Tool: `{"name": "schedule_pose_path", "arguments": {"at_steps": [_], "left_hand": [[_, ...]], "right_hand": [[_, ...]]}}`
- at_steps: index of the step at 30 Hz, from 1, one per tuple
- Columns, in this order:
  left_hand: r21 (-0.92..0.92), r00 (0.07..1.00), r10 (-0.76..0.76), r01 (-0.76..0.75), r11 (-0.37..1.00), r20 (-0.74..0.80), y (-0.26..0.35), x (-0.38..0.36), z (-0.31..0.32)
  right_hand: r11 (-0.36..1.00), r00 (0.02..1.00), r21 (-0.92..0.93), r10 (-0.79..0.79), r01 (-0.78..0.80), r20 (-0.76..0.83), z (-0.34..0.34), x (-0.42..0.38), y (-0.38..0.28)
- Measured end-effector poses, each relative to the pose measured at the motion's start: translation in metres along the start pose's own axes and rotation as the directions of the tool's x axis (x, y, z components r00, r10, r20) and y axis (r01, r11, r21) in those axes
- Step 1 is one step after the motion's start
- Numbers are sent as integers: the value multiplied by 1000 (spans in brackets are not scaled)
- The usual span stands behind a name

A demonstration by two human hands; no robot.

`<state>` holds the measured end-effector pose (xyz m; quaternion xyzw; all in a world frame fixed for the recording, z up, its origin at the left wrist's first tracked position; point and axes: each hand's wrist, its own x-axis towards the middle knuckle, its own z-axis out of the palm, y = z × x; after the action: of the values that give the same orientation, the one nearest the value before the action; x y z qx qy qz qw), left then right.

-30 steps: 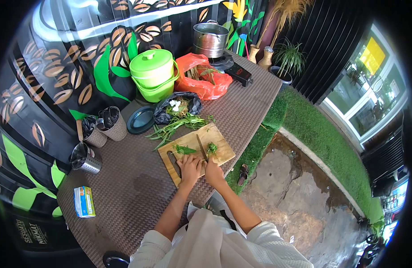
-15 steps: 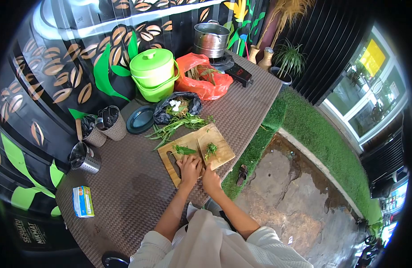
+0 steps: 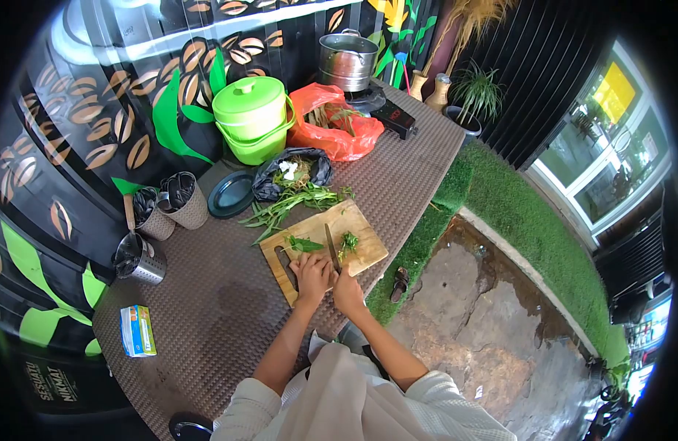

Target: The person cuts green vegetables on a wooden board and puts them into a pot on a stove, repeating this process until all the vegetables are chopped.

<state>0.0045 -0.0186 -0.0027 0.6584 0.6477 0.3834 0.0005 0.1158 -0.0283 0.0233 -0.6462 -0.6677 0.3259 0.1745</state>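
On the wooden cutting board (image 3: 286,278), my left hand (image 3: 311,275) presses down with bent fingers on leafy greens (image 3: 303,245). Leaf tips stick out past those fingertips; the part under the hand is hidden. My right hand (image 3: 348,294) is closed around the handle of a knife (image 3: 330,241). Its blade points away from me over the board, close beside my left fingers. A small heap of chopped greens (image 3: 348,241) lies to the right of the blade. Beyond the board's far edge, long uncut greens (image 3: 295,208) are spread on the woven table (image 3: 206,309).
Behind the greens are a black plastic bag (image 3: 267,178), a dark plate (image 3: 231,195), a green lidded bucket (image 3: 249,121) and a red plastic bag (image 3: 364,143). A steel pot (image 3: 346,62) stands on a stove (image 3: 390,117). Utensil holders (image 3: 183,202) and a small packet (image 3: 137,331) are at left.
The knife blade has turned slightly, so its flat side shows more clearly over the board. Both hands stay in nearly the same place, and the greens look unmoved.
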Motion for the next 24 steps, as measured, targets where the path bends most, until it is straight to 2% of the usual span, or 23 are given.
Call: {"name": "schedule_pose_path", "arguments": {"at_steps": [4, 7, 9, 11, 15, 17, 20, 24], "left_hand": [[-61, 1000, 5, -6, 998, -14, 1, -2, 1], [-64, 1000, 15, -15, 998, -9, -2, -4, 3], [-66, 1000, 28, -28, 997, -4, -4, -5, 3], [-61, 998, 34, -30, 998, 58, -1, -4, 1], [-123, 997, 67, -62, 990, 42, 0, -5, 2], [-221, 998, 57, -51, 974, 22, -2, -5, 1], [-193, 1000, 0, 5, 981, 26, 4, -5, -19], [-154, 995, -61, 73, 985, 79, -9, -13, -11]], "right_hand": [[998, 1000, -63, 31, -31, -7, 5, 1, 8], [992, 999, -121, -37, 38, 7, -1, 5, 11], [979, 998, -201, 24, -11, 61, -5, 9, 13], [981, 999, -190, -13, 22, 44, -7, 13, 19], [981, 994, -169, -91, 99, 58, -21, 17, 24], [979, 993, -170, -104, 111, 46, -22, 17, 24], [978, 994, -175, -104, 110, 44, -20, 16, 29], [983, 994, -166, -60, 75, 95, -23, 6, 23]]}}
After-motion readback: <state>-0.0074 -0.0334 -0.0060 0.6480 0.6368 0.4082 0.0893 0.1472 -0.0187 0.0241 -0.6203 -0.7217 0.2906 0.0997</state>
